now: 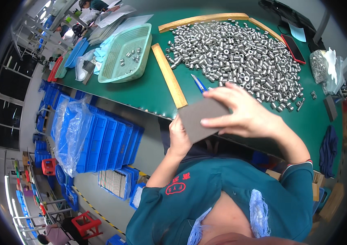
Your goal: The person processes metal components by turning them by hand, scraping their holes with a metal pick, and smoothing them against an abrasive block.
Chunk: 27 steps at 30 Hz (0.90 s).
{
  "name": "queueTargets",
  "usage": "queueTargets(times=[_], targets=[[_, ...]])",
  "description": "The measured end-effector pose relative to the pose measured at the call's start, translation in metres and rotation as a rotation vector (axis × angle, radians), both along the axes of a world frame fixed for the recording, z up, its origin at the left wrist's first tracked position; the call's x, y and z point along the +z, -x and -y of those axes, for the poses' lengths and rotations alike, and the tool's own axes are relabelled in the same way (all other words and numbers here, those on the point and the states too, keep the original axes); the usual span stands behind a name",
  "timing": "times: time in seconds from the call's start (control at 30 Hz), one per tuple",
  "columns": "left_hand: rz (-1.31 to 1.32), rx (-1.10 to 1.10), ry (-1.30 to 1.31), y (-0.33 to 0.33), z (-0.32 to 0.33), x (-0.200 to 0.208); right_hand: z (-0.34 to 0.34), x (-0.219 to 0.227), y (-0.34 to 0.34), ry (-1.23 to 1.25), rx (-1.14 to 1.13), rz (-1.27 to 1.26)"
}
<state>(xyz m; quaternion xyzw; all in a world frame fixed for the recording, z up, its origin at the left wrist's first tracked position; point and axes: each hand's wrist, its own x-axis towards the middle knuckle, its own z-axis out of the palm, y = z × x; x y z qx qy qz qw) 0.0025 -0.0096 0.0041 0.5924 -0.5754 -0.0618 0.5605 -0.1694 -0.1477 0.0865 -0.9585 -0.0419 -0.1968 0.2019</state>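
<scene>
A flat, dark grey rectangular block (200,120), like a sanding sponge, is held tilted in front of me at the table's near edge. My right hand (249,112) grips it from the right, one fingertip lying on its face and others along the upper edge. Against its left edge, my left hand (179,136) is closed round it; the fingers behind are partly hidden. Just beyond the block lies a blue-handled knife (199,83). A large pile of short shiny metal sleeves (239,53) covers the table beyond my right hand.
Wooden strips (169,75) border the pile. A pale green basket (145,61) holding a few sleeves stands to the left on the green table (141,92). A red phone (294,49), plastic bags (332,73) and another grey block (330,107) lie right. Blue crates (100,143) stand lower left.
</scene>
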Motion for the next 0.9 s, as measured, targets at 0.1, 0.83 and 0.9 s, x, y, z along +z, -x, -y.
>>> queueTargets(times=[0.1,0.83,0.9], targets=[[-0.104,0.022,-0.056,-0.003,-0.001,-0.005,0.012,0.001,0.003,0.034,-0.049,-0.046],[-0.195,-0.042,-0.065,0.008,0.006,-0.003,0.005,-0.002,0.001,0.05,-0.119,-0.004],[-0.123,-0.025,-0.046,0.007,0.003,-0.006,0.001,0.001,0.001,0.085,-0.087,-0.036]])
